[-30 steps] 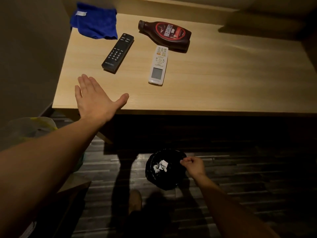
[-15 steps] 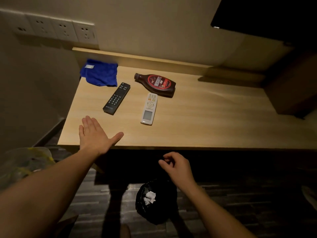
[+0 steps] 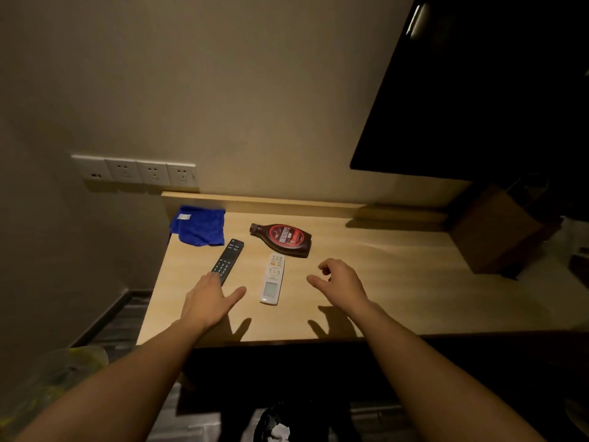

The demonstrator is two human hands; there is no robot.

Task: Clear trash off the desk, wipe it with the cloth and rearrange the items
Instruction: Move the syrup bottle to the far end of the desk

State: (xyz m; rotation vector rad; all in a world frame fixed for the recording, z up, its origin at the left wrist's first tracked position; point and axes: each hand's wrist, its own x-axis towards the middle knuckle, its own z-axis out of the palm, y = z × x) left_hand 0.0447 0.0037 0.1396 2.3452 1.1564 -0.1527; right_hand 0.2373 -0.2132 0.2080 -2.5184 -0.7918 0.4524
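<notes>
Wooden desk (image 3: 398, 282) lies bare right of the bottle (image 3: 282, 239); both hands, left (image 3: 208, 299) and right (image 3: 339, 287), hover open, empty.

On the wall ahead of you sits a row of white sockets (image 3: 135, 171). A dark screen (image 3: 478, 90) hangs upper right, and a brown box (image 3: 497, 231) stands below it.
</notes>
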